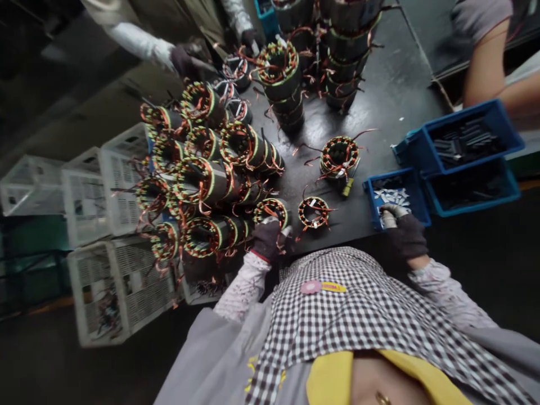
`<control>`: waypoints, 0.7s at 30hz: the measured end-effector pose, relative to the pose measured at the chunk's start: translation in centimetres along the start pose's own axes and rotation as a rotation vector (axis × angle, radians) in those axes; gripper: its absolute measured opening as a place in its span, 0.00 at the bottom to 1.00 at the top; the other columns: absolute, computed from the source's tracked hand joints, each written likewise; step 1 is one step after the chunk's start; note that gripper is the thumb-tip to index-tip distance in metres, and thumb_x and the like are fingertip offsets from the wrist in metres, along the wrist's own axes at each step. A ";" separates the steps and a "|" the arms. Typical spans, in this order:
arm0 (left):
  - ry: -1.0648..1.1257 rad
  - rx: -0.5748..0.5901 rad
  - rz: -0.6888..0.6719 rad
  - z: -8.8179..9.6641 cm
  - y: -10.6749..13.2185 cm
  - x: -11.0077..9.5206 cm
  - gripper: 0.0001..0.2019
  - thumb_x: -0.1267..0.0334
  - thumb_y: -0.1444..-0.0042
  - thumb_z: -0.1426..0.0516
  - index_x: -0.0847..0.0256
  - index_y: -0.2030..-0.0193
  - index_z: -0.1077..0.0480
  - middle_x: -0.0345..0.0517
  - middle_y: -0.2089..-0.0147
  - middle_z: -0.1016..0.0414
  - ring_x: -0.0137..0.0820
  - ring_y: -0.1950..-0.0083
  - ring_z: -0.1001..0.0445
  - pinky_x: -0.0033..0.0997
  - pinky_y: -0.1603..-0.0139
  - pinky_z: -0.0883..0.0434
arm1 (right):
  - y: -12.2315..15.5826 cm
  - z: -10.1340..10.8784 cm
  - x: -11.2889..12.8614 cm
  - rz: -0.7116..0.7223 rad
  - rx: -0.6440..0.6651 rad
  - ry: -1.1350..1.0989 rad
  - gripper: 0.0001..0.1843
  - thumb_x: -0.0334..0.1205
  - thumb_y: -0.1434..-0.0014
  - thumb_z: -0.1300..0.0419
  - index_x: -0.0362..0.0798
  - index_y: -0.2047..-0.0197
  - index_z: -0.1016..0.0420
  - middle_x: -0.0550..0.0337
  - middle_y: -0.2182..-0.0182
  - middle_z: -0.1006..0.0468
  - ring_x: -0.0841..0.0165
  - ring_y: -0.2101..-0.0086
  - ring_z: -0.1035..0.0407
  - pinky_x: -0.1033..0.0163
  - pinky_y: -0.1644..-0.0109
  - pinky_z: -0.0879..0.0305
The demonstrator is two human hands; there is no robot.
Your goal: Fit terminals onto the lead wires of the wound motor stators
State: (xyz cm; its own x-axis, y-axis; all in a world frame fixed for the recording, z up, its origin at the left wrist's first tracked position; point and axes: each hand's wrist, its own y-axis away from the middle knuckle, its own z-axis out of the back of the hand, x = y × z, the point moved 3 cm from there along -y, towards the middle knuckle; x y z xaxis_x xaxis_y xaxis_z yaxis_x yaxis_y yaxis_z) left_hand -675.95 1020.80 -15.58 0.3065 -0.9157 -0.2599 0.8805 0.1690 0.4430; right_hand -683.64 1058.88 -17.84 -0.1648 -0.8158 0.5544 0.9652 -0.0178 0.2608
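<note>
My left hand (270, 239), in a dark fingerless glove, is at the near side of a wound motor stator (270, 211), its fingers closed on the rim. Just right of it a second stator (313, 212) stands upright, copper leads sticking out and white bits on its ring. My right hand (405, 228), gloved alike with wrapped fingertips, reaches over the near edge of a small blue bin (422, 209). Its fingers are pinched together at the small white pieces (392, 197); what they hold is too small to tell.
A taller stator (340, 157) stands behind, a yellow-handled tool (348, 187) against it. Stacked stators (236, 146) fill the left. Blue bins (472, 140) with black strips stand right, white crates (126, 287) left. A co-worker's gloved hands (189, 61) work across the table; another person's arm (485, 67) is right.
</note>
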 end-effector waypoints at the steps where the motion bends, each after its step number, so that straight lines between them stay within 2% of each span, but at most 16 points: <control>1: -0.089 0.029 -0.011 -0.2 -0.5 0.8 0.15 0.52 0.33 0.42 0.63 0.57 0.23 0.64 0.49 0.21 0.53 0.43 0.23 0.47 0.39 0.30 | 0.1 0.2 -0.5 -0.018 0.001 0.021 0.19 0.48 0.33 0.47 0.51 0.48 0.20 0.40 0.51 0.16 0.47 0.50 0.23 0.43 0.41 0.29; 4: -0.202 0.093 -0.042 -0.3 -1.8 2.8 0.16 0.55 0.33 0.43 0.65 0.50 0.23 0.65 0.43 0.21 0.53 0.37 0.25 0.47 0.35 0.31 | -0.3 -0.3 -0.8 0.003 0.020 0.055 0.20 0.47 0.32 0.47 0.49 0.47 0.19 0.40 0.51 0.16 0.48 0.51 0.22 0.45 0.43 0.29; 7: -0.194 0.099 -0.030 1.5 -1.3 3.7 0.19 0.58 0.36 0.39 0.63 0.41 0.25 0.61 0.40 0.21 0.51 0.35 0.26 0.46 0.34 0.30 | -1.6 -2.0 1.3 0.149 0.090 0.039 0.19 0.44 0.32 0.46 0.47 0.47 0.18 0.42 0.51 0.16 0.51 0.52 0.23 0.47 0.43 0.28; 9: -0.150 -0.026 0.027 3.3 -0.3 3.0 0.21 0.60 0.35 0.41 0.58 0.36 0.27 0.55 0.40 0.20 0.46 0.37 0.24 0.44 0.34 0.29 | -2.7 -3.9 4.2 0.311 0.181 0.044 0.20 0.43 0.30 0.48 0.46 0.46 0.18 0.42 0.48 0.17 0.53 0.49 0.24 0.50 0.41 0.29; 11: -0.084 -0.188 0.005 4.1 0.4 0.7 0.22 0.61 0.33 0.44 0.56 0.33 0.29 0.51 0.37 0.22 0.43 0.36 0.25 0.43 0.31 0.31 | -3.5 -6.3 7.6 0.475 0.296 0.102 0.20 0.42 0.29 0.48 0.44 0.45 0.18 0.41 0.44 0.19 0.53 0.45 0.26 0.50 0.38 0.32; 12: -0.054 -0.227 -0.057 3.7 0.5 -1.0 0.24 0.61 0.33 0.44 0.57 0.31 0.30 0.51 0.34 0.24 0.42 0.33 0.27 0.42 0.29 0.32 | -3.7 -7.6 9.3 0.543 0.351 0.152 0.20 0.42 0.29 0.47 0.43 0.44 0.18 0.40 0.42 0.21 0.51 0.44 0.28 0.49 0.37 0.33; 13: -0.034 -0.194 -0.146 2.6 0.2 -2.8 0.25 0.60 0.34 0.42 0.59 0.31 0.30 0.52 0.31 0.27 0.43 0.30 0.30 0.43 0.28 0.34 | -3.9 -9.0 10.7 0.601 0.394 0.205 0.21 0.42 0.30 0.46 0.42 0.43 0.19 0.39 0.40 0.23 0.49 0.42 0.29 0.47 0.36 0.34; 14: -0.020 -0.100 -0.201 1.1 -0.2 -4.6 0.26 0.58 0.35 0.41 0.60 0.32 0.30 0.53 0.32 0.26 0.44 0.30 0.30 0.43 0.28 0.34 | -4.0 -10.3 12.0 0.656 0.425 0.255 0.21 0.42 0.30 0.44 0.42 0.42 0.19 0.38 0.38 0.24 0.47 0.41 0.31 0.45 0.35 0.36; 16: 0.001 0.089 -0.166 -2.4 -1.4 -7.0 0.26 0.56 0.34 0.40 0.61 0.32 0.29 0.56 0.34 0.24 0.44 0.34 0.26 0.42 0.33 0.30 | -4.2 -12.5 13.5 0.760 0.440 0.310 0.21 0.42 0.33 0.41 0.42 0.41 0.19 0.38 0.35 0.27 0.44 0.39 0.33 0.41 0.32 0.41; 17: 0.002 0.143 -0.151 -3.9 -2.0 -7.9 0.27 0.54 0.35 0.40 0.61 0.32 0.29 0.57 0.35 0.24 0.45 0.36 0.25 0.43 0.35 0.29 | -4.3 -13.3 13.8 0.787 0.436 0.314 0.21 0.41 0.34 0.39 0.42 0.42 0.19 0.39 0.34 0.28 0.43 0.38 0.34 0.41 0.30 0.43; 19: -0.017 0.164 -0.141 -6.1 -2.9 -8.8 0.27 0.50 0.35 0.40 0.64 0.34 0.28 0.59 0.37 0.23 0.47 0.39 0.24 0.45 0.38 0.28 | -4.9 -14.3 13.5 0.731 0.429 0.275 0.18 0.40 0.36 0.38 0.44 0.46 0.17 0.42 0.34 0.28 0.46 0.37 0.34 0.44 0.29 0.44; 21: -0.038 0.132 -0.149 -7.0 -3.4 -9.2 0.27 0.48 0.35 0.40 0.65 0.36 0.26 0.59 0.40 0.22 0.49 0.41 0.24 0.46 0.40 0.28 | -6.0 -14.8 12.4 0.575 0.486 0.213 0.13 0.40 0.37 0.38 0.46 0.54 0.15 0.45 0.37 0.24 0.51 0.39 0.32 0.51 0.33 0.37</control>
State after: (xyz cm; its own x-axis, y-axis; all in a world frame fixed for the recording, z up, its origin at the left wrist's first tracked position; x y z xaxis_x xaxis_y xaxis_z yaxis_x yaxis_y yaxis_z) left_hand -679.23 1031.18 -20.73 0.1600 -0.9405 -0.2996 0.8592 -0.0167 0.5113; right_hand -688.42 1040.33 -24.25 0.4242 -0.7147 0.5562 0.6819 0.6562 0.3231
